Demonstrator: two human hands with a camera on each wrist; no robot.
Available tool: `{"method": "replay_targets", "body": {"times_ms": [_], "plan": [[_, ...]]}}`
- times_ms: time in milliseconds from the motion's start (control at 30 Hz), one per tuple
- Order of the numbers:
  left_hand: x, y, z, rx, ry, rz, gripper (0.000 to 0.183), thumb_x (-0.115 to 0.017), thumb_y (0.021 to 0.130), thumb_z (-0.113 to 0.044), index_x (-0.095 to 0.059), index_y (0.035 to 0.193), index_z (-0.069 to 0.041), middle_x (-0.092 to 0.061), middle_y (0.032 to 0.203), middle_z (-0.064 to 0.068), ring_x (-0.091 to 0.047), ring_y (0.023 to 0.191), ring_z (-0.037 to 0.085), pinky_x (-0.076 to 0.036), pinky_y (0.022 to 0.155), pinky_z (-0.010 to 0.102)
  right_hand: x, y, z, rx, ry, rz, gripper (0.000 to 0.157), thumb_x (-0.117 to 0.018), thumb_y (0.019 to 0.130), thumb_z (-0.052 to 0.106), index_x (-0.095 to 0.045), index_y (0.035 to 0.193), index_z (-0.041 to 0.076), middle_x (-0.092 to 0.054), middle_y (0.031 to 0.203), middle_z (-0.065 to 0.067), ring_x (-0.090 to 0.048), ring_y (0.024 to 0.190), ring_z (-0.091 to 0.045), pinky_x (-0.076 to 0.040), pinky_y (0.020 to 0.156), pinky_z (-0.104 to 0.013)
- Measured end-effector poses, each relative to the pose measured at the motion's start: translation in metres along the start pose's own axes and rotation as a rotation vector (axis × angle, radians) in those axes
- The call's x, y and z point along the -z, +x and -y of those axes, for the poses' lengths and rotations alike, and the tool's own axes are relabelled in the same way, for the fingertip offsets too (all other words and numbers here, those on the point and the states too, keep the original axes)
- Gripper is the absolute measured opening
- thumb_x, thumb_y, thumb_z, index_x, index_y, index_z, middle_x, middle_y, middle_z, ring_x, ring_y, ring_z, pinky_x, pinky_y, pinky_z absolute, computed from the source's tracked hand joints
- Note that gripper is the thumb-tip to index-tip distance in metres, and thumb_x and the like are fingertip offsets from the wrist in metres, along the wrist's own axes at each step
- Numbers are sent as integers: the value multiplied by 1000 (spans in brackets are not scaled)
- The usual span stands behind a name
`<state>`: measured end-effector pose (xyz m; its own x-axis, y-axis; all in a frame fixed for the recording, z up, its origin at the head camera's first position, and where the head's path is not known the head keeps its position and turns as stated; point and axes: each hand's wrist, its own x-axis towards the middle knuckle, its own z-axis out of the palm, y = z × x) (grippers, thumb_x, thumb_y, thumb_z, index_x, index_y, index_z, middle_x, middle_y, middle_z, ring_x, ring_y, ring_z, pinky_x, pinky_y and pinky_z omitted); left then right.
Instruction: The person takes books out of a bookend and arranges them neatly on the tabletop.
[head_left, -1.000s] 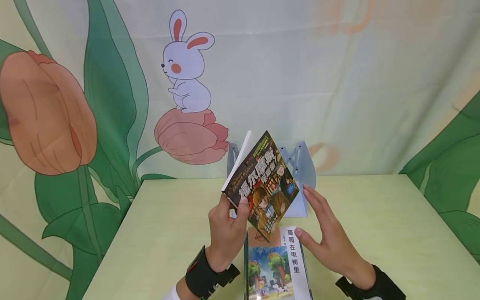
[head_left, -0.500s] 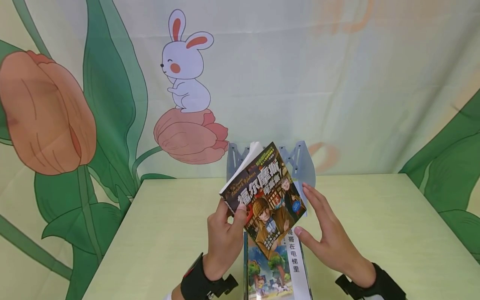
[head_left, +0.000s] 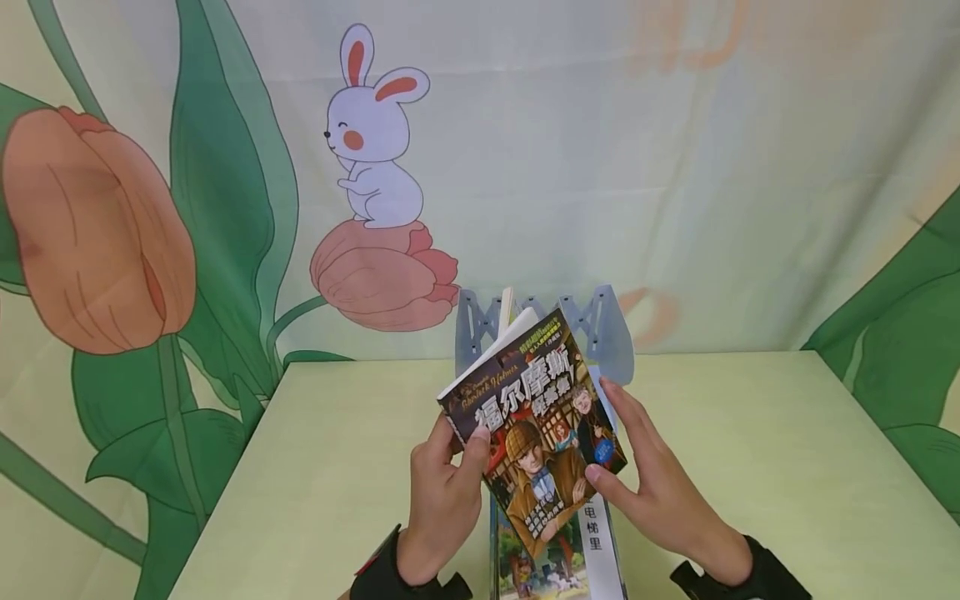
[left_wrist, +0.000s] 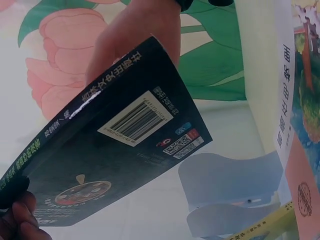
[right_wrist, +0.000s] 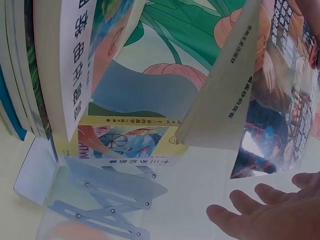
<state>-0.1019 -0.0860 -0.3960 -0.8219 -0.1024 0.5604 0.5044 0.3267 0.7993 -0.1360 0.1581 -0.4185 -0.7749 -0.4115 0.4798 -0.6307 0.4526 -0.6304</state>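
Note:
A dark paperback with a detective on its cover [head_left: 543, 442] is tilted in front of me. My left hand [head_left: 442, 496] grips its left edge, thumb on the front cover. The left wrist view shows its back cover [left_wrist: 125, 135] with a barcode. My right hand [head_left: 667, 492] is at the book's lower right corner, fingers spread and extended; in the right wrist view the fingertips of this right hand [right_wrist: 270, 207] are just off the cover. Below the paperback lies a stack of books, topped by one with a tree picture and white strip [head_left: 596, 542], partly covered by the paperback.
Behind the stack stands a blue-grey expandable bookend [head_left: 600, 333]. A yellow book [right_wrist: 125, 142] stands upright in it. The light table [head_left: 322, 483] reaches back to a cloth backdrop [head_left: 675, 167] printed with a rabbit and tulips.
My left hand has brought the paperback down and toward the right hand, its cover turning more to face me. The right hand has barely moved; the book's corner now reaches its thumb.

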Motion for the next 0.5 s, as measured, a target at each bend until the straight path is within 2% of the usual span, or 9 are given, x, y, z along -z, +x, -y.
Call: {"method": "replay_targets", "body": {"times_ms": [133, 300, 500], "plan": [[0, -2, -2, -4, -15, -3, 36, -52, 99, -5, -56, 134, -9, -72, 113, 15, -67, 89, 8, -54, 67, 26, 0, 1, 0, -21, 10, 18, 88, -67, 92, 16, -10, 159, 23, -16, 165, -2, -20, 152, -27, -27, 107, -69], [1, -5, -3, 8, -37, -4, 34, -51, 98, -3, -58, 131, -7, -73, 100, 14, -60, 76, 5, -46, 59, 24, -1, 2, 0, -31, 15, 37, 88, -66, 92, 15, -9, 159, 23, -15, 165, -1, -18, 152, -24, -26, 109, -67], [2, -10, -4, 69, -108, 18, 33, -52, 97, -2, -60, 129, -6, -67, 81, 11, -51, 62, 4, -44, 52, 24, -4, 1, 0, -54, 31, 33, 86, -64, 93, 16, -10, 159, 25, -17, 165, -5, -21, 150, -37, -25, 107, -71]]}}
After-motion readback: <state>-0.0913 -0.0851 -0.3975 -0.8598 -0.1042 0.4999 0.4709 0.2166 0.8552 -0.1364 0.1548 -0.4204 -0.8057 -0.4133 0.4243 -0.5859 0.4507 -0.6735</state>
